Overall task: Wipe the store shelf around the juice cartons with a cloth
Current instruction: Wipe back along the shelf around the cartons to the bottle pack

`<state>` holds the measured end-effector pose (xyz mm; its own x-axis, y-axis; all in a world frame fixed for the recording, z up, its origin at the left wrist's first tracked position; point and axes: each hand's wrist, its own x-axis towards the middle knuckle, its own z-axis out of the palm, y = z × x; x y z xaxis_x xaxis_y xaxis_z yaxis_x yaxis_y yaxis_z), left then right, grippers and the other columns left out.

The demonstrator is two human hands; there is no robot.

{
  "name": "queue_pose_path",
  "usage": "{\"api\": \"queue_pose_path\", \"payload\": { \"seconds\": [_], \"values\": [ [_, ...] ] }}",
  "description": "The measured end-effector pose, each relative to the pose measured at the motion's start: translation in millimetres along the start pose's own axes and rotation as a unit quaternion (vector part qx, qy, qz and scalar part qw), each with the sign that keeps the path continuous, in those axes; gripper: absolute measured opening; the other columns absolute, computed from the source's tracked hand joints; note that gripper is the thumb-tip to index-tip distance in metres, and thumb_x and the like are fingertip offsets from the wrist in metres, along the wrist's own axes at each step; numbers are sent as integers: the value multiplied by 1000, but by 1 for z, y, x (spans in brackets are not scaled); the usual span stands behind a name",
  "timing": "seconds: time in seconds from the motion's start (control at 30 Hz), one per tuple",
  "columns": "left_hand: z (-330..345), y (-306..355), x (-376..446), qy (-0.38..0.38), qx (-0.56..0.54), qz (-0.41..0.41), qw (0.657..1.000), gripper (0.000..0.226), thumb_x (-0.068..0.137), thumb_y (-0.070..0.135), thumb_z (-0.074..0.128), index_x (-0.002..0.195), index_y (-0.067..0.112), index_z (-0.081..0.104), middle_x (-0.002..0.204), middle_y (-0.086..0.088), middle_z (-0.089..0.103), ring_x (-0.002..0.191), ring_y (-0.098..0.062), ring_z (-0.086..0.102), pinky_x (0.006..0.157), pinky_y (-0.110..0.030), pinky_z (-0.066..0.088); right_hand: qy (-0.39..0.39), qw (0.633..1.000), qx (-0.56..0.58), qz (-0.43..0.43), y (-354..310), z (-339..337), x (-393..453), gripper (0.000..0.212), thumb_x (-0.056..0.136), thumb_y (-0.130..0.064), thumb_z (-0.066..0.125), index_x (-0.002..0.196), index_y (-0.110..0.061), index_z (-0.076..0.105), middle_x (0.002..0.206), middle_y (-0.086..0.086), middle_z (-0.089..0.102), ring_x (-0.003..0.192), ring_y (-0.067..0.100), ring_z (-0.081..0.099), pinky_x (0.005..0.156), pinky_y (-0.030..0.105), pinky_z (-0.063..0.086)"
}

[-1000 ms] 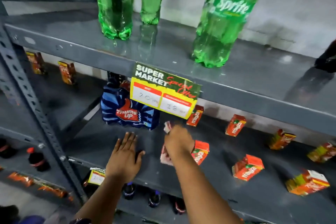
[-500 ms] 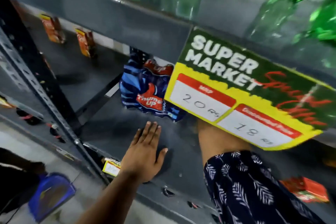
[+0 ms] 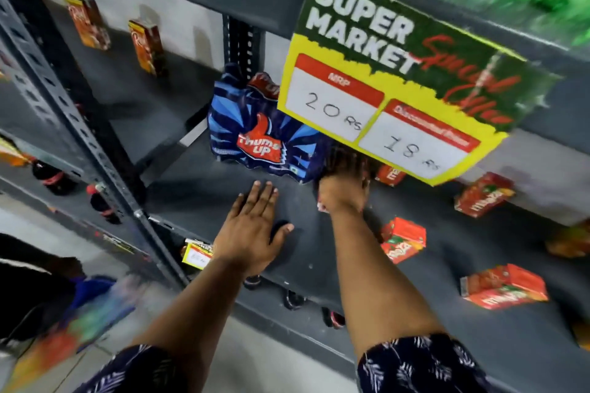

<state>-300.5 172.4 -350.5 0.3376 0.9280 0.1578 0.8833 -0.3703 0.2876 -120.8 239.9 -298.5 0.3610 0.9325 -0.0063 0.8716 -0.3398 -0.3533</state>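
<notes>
My left hand (image 3: 252,230) lies flat, fingers spread, on the grey shelf (image 3: 351,265) near its front edge. Further in, my right hand (image 3: 343,191) presses down on a pink-and-white cloth (image 3: 321,206), of which only a small edge shows under the wrist; the fingertips are hidden behind the hanging price sign. Red juice cartons lie on the shelf to the right: one (image 3: 403,239) close beside my right forearm, one (image 3: 503,285) near the front, one (image 3: 483,195) further back.
A blue Thums Up multipack (image 3: 261,137) stands just beyond both hands. A yellow-green price sign (image 3: 399,80) hangs from the upper shelf edge over my right hand. A perforated upright post (image 3: 79,124) bounds the shelf on the left. Dark bottles stand on lower shelves.
The view has pulled back and swung right, showing my right hand and more cartons again. My right hand has moved further in, toward the multipack. My left hand stays flat in place.
</notes>
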Motion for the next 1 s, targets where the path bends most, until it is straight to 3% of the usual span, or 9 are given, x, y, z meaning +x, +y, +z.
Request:
{"api": "queue_pose_path", "payload": {
  "seconds": [0.1, 0.2, 0.37, 0.53, 0.7, 0.8, 0.9, 1.0],
  "values": [
    [-1, 0, 0, -10, 0, -7, 1000, 85, 85, 67, 9, 149, 10, 10, 159, -6, 9, 145, -16, -7, 119, -38, 1, 43, 999, 18, -1, 13, 17, -21, 55, 93, -24, 36, 147, -20, 25, 159, 8, 19, 147, 27, 5, 120, 46, 8],
    [-2, 1, -1, -13, -1, -3, 1000, 91, 83, 73, 10, 149, 9, 7, 159, -6, 6, 144, -15, -9, 119, -38, 1, 50, 998, 3, -32, 19, 25, -55, 60, 90, -21, 37, 148, -18, 22, 158, 9, 20, 147, 29, 8, 121, 42, 7],
    [-4, 1, -2, -28, 11, -2, 1000, 105, 74, 83, 9, 149, 8, 6, 159, -8, 6, 145, -19, -7, 119, -41, 0, 62, 993, 44, -95, 28, 30, -117, 59, 85, -17, 41, 144, -19, 34, 154, 8, 31, 146, 25, 15, 121, 37, 12],
    [-7, 5, -6, -32, 66, -4, 997, 104, 75, 80, -3, 148, 7, 7, 159, -9, 7, 145, -20, -6, 118, -42, -7, 9, 989, 76, -128, 44, 23, -160, 57, 88, -10, 40, 142, -28, 36, 155, 0, 31, 147, 19, 13, 121, 30, 14],
    [-9, 26, -28, -29, 77, -23, 996, 103, 76, 77, -10, 148, 6, 8, 159, -10, 9, 146, -21, -4, 118, -42, -6, -13, 985, 111, -133, 60, 1, -192, 51, 88, -9, 40, 133, -33, 47, 146, -4, 45, 136, 16, 38, 115, 29, 30],
    [-6, 42, -46, -39, 64, -22, 997, 104, 74, 78, -12, 149, 8, 6, 159, -8, 7, 145, -20, -6, 118, -43, -5, -13, 986, 104, -133, 70, -17, -211, 46, 87, -13, 44, 125, -37, 53, 130, -4, 60, 114, 21, 57, 98, 28, 44],
    [-9, 51, -56, -51, 66, -19, 996, 106, 72, 79, -13, 149, 9, 7, 159, -7, 7, 145, -20, -6, 119, -44, -3, -36, 988, 97, -110, 85, -30, -224, 39, 87, -22, 45, 120, -41, 55, 119, -2, 68, 105, 26, 63, 91, 32, 50],
    [-16, 55, -63, -54, 81, -9, 995, 107, 71, 80, -14, 148, 9, 9, 159, -7, 10, 145, -20, -5, 119, -42, -3, -101, 983, 130, -86, 102, -50, -232, 33, 85, -22, 49, 110, -40, 63, 113, -3, 71, 103, 20, 65, 90, 31, 52]
  ]
}}
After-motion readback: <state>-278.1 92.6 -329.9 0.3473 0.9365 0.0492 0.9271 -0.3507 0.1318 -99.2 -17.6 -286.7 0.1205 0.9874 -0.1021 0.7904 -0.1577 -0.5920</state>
